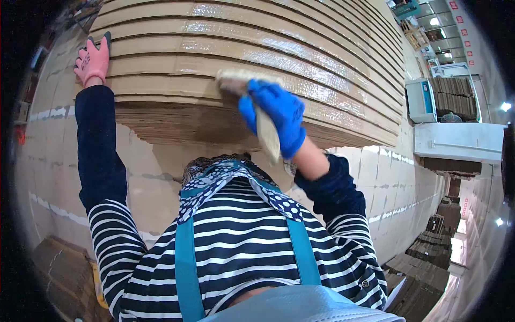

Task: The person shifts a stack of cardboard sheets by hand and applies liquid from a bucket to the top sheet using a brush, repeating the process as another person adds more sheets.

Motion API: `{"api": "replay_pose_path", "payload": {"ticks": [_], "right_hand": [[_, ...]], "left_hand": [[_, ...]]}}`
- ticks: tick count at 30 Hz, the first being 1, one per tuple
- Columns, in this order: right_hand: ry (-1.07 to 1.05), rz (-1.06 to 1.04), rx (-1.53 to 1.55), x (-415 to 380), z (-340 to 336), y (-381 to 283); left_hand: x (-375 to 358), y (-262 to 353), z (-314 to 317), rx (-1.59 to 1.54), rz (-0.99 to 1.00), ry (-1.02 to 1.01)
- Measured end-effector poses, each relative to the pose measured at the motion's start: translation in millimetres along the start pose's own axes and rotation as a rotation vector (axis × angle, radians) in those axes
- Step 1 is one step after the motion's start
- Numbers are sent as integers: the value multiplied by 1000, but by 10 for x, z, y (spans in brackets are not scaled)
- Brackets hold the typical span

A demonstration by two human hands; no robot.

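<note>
A wide stack of brown cardboard sheets (155, 65) lies in front of me, fanned so that narrow overlapping strips show. Wet, shiny streaks cover the middle and right of these strips. My right hand (281, 112), in a blue glove, is closed round the pale handle of a wide brush (266, 137). The light bristles of the brush are at the strips near the stack's front edge, slightly blurred. My left hand (93, 63), in a pink glove with dark fingertips, rests with its fingers apart on the left edge of the stack.
At the right stands a white and teal machine (421, 101) beside a bundle of cardboard (455, 99). More cardboard stacks (424, 265) lie on the floor at the lower right. A brown stack (64, 273) sits at the lower left. The tiled floor (150, 169) shows below the stack.
</note>
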State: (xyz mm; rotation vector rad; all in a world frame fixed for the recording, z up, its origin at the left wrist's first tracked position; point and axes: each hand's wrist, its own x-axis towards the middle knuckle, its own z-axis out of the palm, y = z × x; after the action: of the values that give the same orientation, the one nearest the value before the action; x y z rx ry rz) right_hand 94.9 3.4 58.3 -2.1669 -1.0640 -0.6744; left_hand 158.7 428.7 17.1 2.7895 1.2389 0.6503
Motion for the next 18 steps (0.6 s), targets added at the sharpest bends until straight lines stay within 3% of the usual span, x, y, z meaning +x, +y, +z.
{"api": "replay_pose_path", "payload": {"ticks": [2, 4, 6, 8, 9, 10, 12, 14, 18], "right_hand": [[-188, 24, 97, -24, -129, -102], [-24, 127, 320, 122, -240, 61], [167, 127, 284, 417, -425, 386], [367, 145, 4, 713, -412, 974], [385, -73, -120, 843, -385, 1267], [319, 131, -164, 891, -298, 1324], [393, 43, -416, 778, 54, 1186], [261, 139, -28, 641, 293, 410], [-153, 7, 259, 441, 395, -211]], "left_hand": [[-6, -8, 18, 0, 9, 15], [2, 3, 9, -2, 7, 31], [-19, 25, -42, -8, 14, -2], [-34, 33, -90, -23, 10, -24], [-51, 27, -97, -41, 21, 3], [-67, 20, -87, -62, 32, 32], [-51, -10, -33, -79, 44, 51], [-37, -15, -15, -92, 51, 67], [-208, 140, -310, -44, -18, 57]]}}
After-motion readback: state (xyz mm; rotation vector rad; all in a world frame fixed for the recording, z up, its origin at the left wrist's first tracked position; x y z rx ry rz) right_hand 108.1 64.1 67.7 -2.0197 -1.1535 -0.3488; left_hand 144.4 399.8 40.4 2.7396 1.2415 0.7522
